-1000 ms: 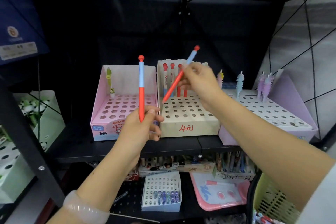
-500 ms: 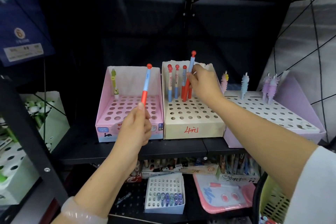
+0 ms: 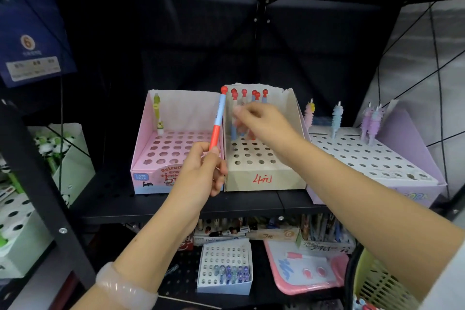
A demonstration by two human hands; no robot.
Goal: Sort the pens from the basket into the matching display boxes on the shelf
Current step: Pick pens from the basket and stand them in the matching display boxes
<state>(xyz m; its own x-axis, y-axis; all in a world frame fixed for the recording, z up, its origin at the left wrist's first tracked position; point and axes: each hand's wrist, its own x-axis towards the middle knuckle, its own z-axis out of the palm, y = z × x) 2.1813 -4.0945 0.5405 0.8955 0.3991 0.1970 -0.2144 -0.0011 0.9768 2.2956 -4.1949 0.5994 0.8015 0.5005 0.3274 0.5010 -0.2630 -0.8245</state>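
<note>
The left hand (image 3: pixel 201 171) pinches one red and blue pen (image 3: pixel 218 121) near its red bottom end; the pen stands almost straight up, leaning a little to the right, and its round red top reaches as high as the tops of the pens in the box next to it; a pale bracelet (image 3: pixel 123 287) sits on the left wrist.

The right hand (image 3: pixel 266 123) is up in front of the cream box (image 3: pixel 264 178), right by the row of red-topped pens (image 3: pixel 249 98) that stand in the back holes; its fingers are blurry, so whether they hold a pen cannot be told; they look loosely curled.

The cream box is just right of the left hand and has red writing on its front; behind the left hand is a pink box (image 3: pixel 151 156) with many holes and one green pen (image 3: pixel 158 113) standing in its far left corner; to the right of the right arm is a purple box (image 3: pixel 407 184) with a few fluffy pastel pens (image 3: pixel 336 118) standing at the back.

All three boxes sit on a black shelf (image 3: pixel 120 199); below the arms, on the lower shelf, there is a small white box (image 3: pixel 224 284) with blue things in it and a pink tray (image 3: pixel 302 284); down by the right elbow is the yellow-green basket (image 3: pixel 377 284).
</note>
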